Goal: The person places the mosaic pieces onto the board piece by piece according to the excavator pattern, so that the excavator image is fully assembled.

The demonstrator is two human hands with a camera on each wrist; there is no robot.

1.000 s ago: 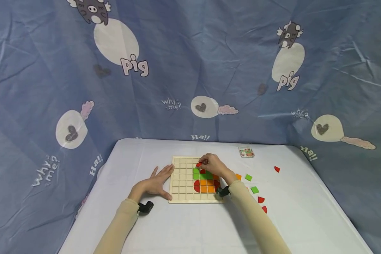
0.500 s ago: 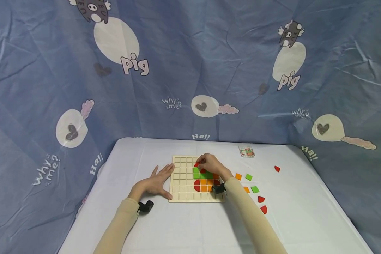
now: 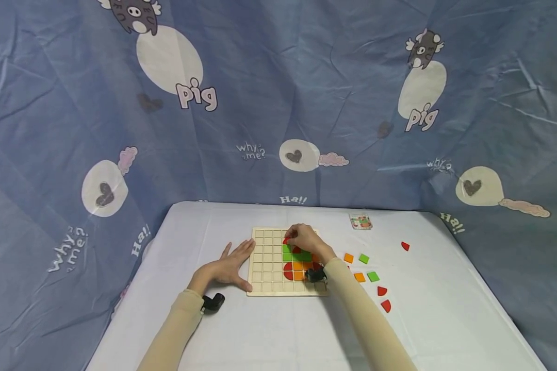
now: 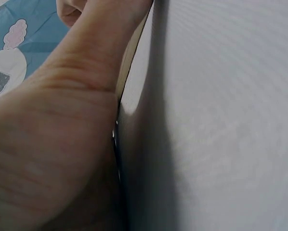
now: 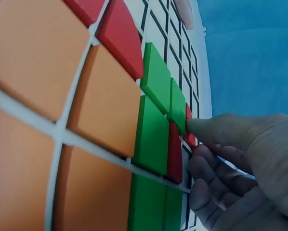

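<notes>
A pale wooden grid board [image 3: 262,268] lies on the white table. My left hand [image 3: 227,265] rests at its left side with fingers spread, fingertips and thumb at the edge. Near the board's far side, my right hand [image 3: 306,239] pinches a red quarter-round tile [image 5: 188,138], set right behind a green square tile [image 5: 178,103]. The thumb covers part of the red tile in the right wrist view. Closer to me on the board sit orange square tiles [image 3: 298,275] and a rounded red shape [image 3: 288,270]. The left wrist view shows mostly my left hand's heel [image 4: 52,144] beside white cloth.
Loose tiles lie right of the board, among them an orange square [image 3: 348,257], a green square [image 3: 373,276] and a red quarter-round [image 3: 386,306]. Another red piece [image 3: 405,246] lies farther right. A small picture card [image 3: 361,222] is at the back. Blue printed cloth [image 3: 260,103] hangs behind.
My right hand has shifted slightly left with the red tile, and the right forearm has swung left, uncovering more of the loose orange tiles. The left hand has stayed in place.
</notes>
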